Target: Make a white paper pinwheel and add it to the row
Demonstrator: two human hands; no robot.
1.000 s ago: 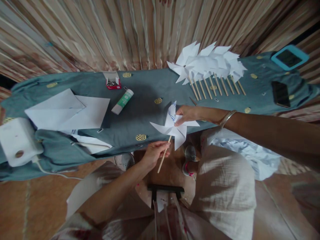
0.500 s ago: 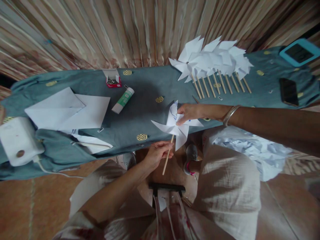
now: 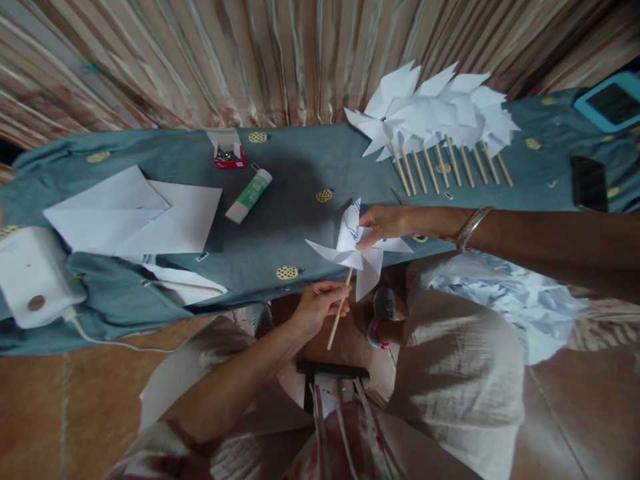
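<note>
A white paper pinwheel [image 3: 367,272] with blue pen marks on some blades is held over the table's front edge. Its wooden stick [image 3: 336,325] slants down toward me, pinched between the thumb and fingers of my left hand [image 3: 320,305]. My right hand [image 3: 383,223], with a silver bangle at the wrist, grips the pinwheel at its centre, the thumb pressed on the paper. What lies under that thumb is hidden. Behind, several finished-looking white pinwheels [image 3: 440,110] lie overlapped in a row, sticks pointing toward me.
On the green tablecloth [image 3: 295,220] stand a red box of metal pins [image 3: 229,157] and a glue stick [image 3: 249,195]. Folded paper sheets [image 3: 135,217] and a white device [image 3: 37,277] with a cable lie left. A phone [image 3: 589,183] and blue-framed screen [image 3: 610,103] are right; a bag of paper scraps [image 3: 510,300] hangs below.
The view has shifted slightly. Both hands keep nearly the same grip on the pinwheel and its stick; nothing has been taken up or let go.
</note>
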